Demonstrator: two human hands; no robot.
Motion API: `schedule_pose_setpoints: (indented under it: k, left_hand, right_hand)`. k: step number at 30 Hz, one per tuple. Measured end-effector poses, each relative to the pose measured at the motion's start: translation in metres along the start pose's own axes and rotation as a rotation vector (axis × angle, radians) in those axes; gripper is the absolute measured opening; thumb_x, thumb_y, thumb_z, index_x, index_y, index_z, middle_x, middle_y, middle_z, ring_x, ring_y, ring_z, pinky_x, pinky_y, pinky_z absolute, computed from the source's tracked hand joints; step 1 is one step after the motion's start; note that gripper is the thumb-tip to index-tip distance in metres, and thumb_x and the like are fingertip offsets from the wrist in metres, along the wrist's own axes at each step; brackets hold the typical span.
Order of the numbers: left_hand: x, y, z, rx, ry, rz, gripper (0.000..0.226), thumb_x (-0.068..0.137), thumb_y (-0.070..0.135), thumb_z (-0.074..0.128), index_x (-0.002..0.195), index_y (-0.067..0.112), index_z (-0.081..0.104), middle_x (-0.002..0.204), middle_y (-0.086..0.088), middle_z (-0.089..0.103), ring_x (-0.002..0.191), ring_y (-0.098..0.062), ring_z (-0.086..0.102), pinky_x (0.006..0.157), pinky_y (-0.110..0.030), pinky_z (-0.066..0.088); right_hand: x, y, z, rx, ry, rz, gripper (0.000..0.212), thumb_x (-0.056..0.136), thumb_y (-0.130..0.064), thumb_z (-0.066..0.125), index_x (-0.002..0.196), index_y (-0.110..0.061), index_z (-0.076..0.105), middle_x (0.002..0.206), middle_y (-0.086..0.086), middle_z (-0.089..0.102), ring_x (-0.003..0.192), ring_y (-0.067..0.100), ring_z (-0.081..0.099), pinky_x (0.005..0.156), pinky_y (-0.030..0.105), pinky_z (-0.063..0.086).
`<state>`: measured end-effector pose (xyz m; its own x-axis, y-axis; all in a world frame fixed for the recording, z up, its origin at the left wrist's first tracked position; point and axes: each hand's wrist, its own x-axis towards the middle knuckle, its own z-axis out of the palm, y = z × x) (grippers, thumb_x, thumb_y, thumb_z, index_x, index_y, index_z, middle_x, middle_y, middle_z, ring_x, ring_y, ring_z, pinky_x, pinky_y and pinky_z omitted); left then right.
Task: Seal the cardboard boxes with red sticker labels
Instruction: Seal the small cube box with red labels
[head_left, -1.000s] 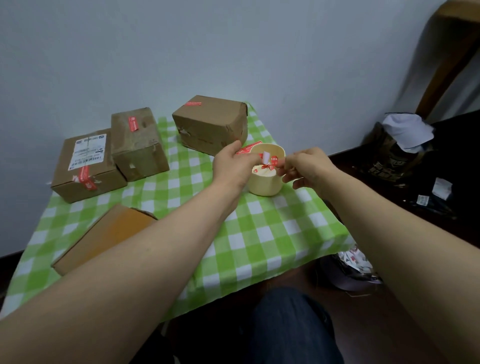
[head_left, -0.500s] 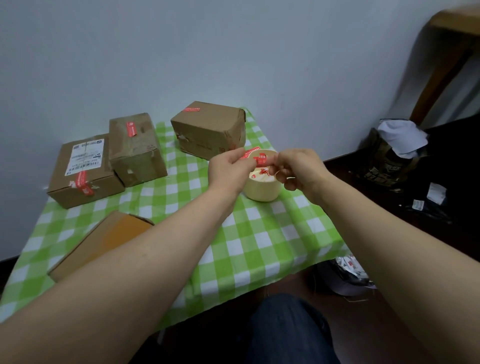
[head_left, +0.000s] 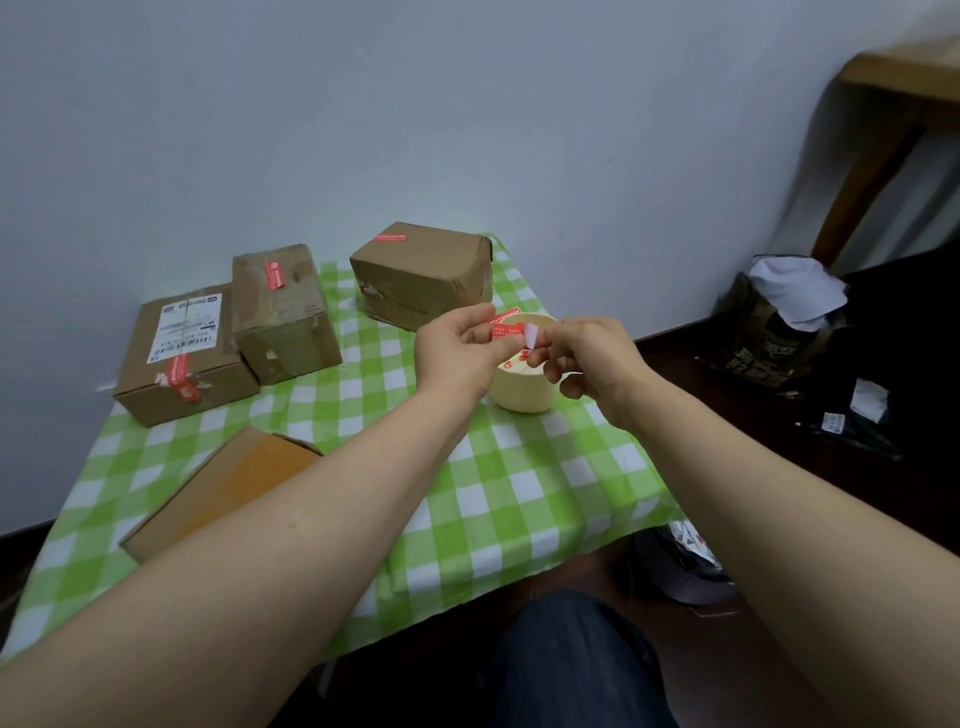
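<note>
My forearms reach from the lower corners to mid-frame, where my left hand and right hand meet, fingers pinching one red sticker label.

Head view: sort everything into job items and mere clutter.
Job: red sticker, pinched by left hand and right hand; sticker cup; stickered left box, middle box, back box; near box, no sticker showing.
Clutter: checked tablecloth; dark bag; wooden furniture; paper scraps.

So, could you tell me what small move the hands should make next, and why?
Probably finish peeling the white backing off the red sticker: the left hand pinches the sticker and the right hand the backing, above the cream bowl. The near box shows no sticker, while the three boxes at the back each carry one.
</note>
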<state>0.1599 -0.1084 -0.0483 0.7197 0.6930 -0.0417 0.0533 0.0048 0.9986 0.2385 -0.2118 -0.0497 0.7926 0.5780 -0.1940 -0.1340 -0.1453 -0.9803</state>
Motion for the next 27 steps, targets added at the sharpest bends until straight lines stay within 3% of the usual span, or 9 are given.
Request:
schedule_pose_setpoints:
  k: [5, 8, 11, 15, 18, 20, 22, 25, 27]
  left_hand:
    - [0.000, -0.001, -0.001, 0.003, -0.030, -0.011, 0.071, 0.070, 0.006, 0.081, 0.133, 0.000, 0.048, 0.112, -0.013, 0.068, 0.097, -0.013, 0.064, 0.078, -0.012, 0.045]
    - [0.000, -0.001, -0.001, 0.006, -0.030, -0.001, 0.079, 0.070, 0.003, 0.079, 0.139, 0.000, 0.040, 0.111, -0.012, 0.068, 0.102, -0.015, 0.063, 0.087, -0.018, 0.045]
    - [-0.002, 0.003, -0.003, 0.046, -0.045, 0.032, 0.081, 0.074, -0.005, 0.074, 0.143, 0.003, 0.033, 0.109, -0.007, 0.065, 0.095, -0.008, 0.060, 0.077, -0.007, 0.046]
    - [-0.006, 0.008, -0.005, 0.125, -0.064, 0.077, 0.082, 0.070, -0.004, 0.077, 0.141, 0.011, 0.040, 0.135, -0.005, 0.051, 0.107, -0.006, 0.054, 0.077, -0.008, 0.045]
    - [-0.006, 0.006, -0.005, 0.342, 0.116, 0.287, 0.046, 0.070, 0.003, 0.074, 0.111, 0.017, 0.061, 0.101, 0.006, 0.062, 0.075, 0.005, 0.053, 0.071, -0.015, 0.041]
    - [-0.008, 0.004, -0.004, 0.355, 0.111, 0.306, 0.021, 0.074, 0.009, 0.072, 0.092, 0.019, 0.070, 0.073, 0.014, 0.060, 0.058, 0.005, 0.049, 0.067, -0.021, 0.041]
    - [-0.010, 0.005, -0.002, 0.389, 0.087, 0.277, 0.014, 0.078, 0.017, 0.072, 0.093, 0.018, 0.075, 0.071, 0.013, 0.062, 0.065, -0.001, 0.053, 0.070, -0.023, 0.045]
    - [-0.009, 0.005, -0.001, 0.340, 0.042, 0.196, 0.028, 0.080, 0.025, 0.073, 0.106, 0.013, 0.073, 0.090, 0.003, 0.070, 0.087, -0.010, 0.062, 0.087, -0.027, 0.049]
    - [-0.009, 0.006, -0.001, 0.298, 0.015, 0.143, 0.033, 0.079, 0.025, 0.075, 0.108, 0.010, 0.071, 0.099, -0.001, 0.071, 0.096, -0.013, 0.064, 0.093, -0.029, 0.048]
  right_hand:
    - [-0.001, -0.002, 0.004, -0.010, -0.050, -0.037, 0.021, 0.078, 0.000, 0.045, 0.067, -0.009, 0.061, 0.066, 0.009, 0.058, 0.048, 0.015, 0.042, 0.046, 0.023, 0.022]
    - [-0.001, -0.001, 0.006, 0.012, -0.083, -0.044, 0.016, 0.083, -0.012, 0.049, 0.072, -0.008, 0.060, 0.068, 0.009, 0.059, 0.047, 0.014, 0.043, 0.045, 0.024, 0.024]
    - [-0.002, 0.000, 0.008, -0.015, -0.065, -0.084, 0.020, 0.086, -0.024, 0.061, 0.070, -0.013, 0.062, 0.065, 0.004, 0.058, 0.047, 0.011, 0.044, 0.043, 0.023, 0.026]
    - [-0.003, 0.002, 0.008, 0.062, -0.022, -0.073, 0.022, 0.088, -0.014, 0.059, 0.065, -0.013, 0.061, 0.061, 0.003, 0.054, 0.047, 0.011, 0.044, 0.043, 0.022, 0.028]
    - [-0.002, 0.001, 0.005, 0.076, 0.011, -0.040, 0.018, 0.089, -0.015, 0.057, 0.072, -0.011, 0.062, 0.066, 0.005, 0.059, 0.049, 0.012, 0.045, 0.042, 0.022, 0.029]
    - [-0.002, -0.001, 0.004, 0.096, 0.003, -0.021, 0.014, 0.086, -0.009, 0.053, 0.075, -0.008, 0.061, 0.067, 0.007, 0.060, 0.048, 0.013, 0.045, 0.042, 0.021, 0.028]
    - [-0.003, -0.002, 0.005, 0.108, -0.023, -0.021, 0.014, 0.082, -0.003, 0.049, 0.077, -0.006, 0.062, 0.066, 0.008, 0.059, 0.048, 0.015, 0.044, 0.041, 0.021, 0.028]
    - [-0.005, -0.002, 0.006, 0.064, -0.070, -0.047, 0.018, 0.084, 0.000, 0.047, 0.084, -0.006, 0.064, 0.065, 0.006, 0.058, 0.048, 0.014, 0.044, 0.040, 0.021, 0.028]
    - [-0.005, -0.001, 0.006, 0.020, -0.086, -0.062, 0.022, 0.083, 0.004, 0.045, 0.078, -0.008, 0.063, 0.065, 0.006, 0.057, 0.048, 0.013, 0.044, 0.040, 0.021, 0.029]
